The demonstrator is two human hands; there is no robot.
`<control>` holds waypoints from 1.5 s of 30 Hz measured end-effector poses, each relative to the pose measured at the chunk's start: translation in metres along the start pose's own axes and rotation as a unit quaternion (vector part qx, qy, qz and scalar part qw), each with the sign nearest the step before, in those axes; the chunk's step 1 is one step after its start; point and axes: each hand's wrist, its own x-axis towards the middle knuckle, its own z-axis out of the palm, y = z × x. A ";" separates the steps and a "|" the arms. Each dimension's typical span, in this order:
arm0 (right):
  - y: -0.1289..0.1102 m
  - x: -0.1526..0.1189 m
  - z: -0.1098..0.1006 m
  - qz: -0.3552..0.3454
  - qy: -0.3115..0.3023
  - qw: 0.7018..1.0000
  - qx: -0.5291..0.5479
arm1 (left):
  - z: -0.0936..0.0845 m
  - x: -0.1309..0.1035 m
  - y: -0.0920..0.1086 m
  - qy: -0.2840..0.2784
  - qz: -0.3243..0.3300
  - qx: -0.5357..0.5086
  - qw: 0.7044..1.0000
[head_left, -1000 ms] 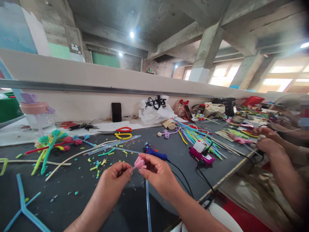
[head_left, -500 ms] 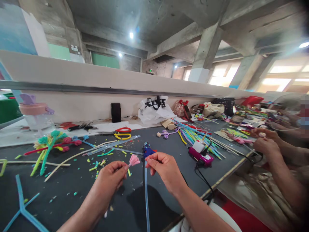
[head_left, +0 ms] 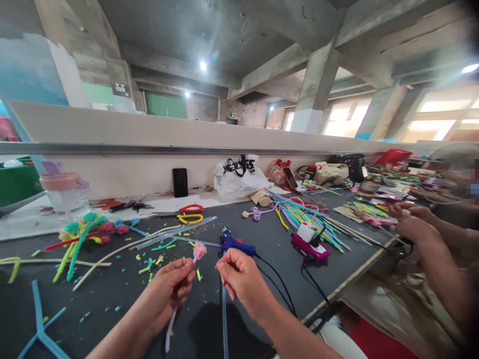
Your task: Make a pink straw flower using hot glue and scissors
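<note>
pink flower held upright above the dark tabletop

the flower is small and soft-looking, a light candy pink, its head gathered into a tuft. the upper edge is broad and ruffled, and the shape narrows like a little funnel towards the base, where the colour fades to a paler, slightly lilac pink. a slim stem in a similar pale tint shows below the grip, hanging down in a gentle curve; the stretch inside the fingers is hidden.

the left hand pinches the flower just under its head, thumb and forefinger close together, the other fingers curled in. the right hand is near it but apart from the flower, thumb and fingertips drawn together in a narrow pinch; i cannot tell whether anything thin is between them.

just beyond the right hand lies a blue glue gun, and a translucent bluish strip shows below that hand. yellow-green and teal scraps are scattered past the left hand, with red-and-yellow-handled scissors farther back
</note>
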 end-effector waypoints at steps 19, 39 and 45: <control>0.026 0.008 0.010 0.036 -0.021 0.999 -0.017 | -0.010 0.003 0.006 0.035 0.011 -0.038 0.999; 0.053 0.063 -0.049 -0.081 0.072 0.823 -0.558 | -0.028 0.008 0.003 0.022 0.028 -0.120 0.992; 0.061 0.073 -0.053 -0.079 0.091 0.820 -0.560 | -0.028 0.008 0.005 0.019 0.027 -0.117 0.993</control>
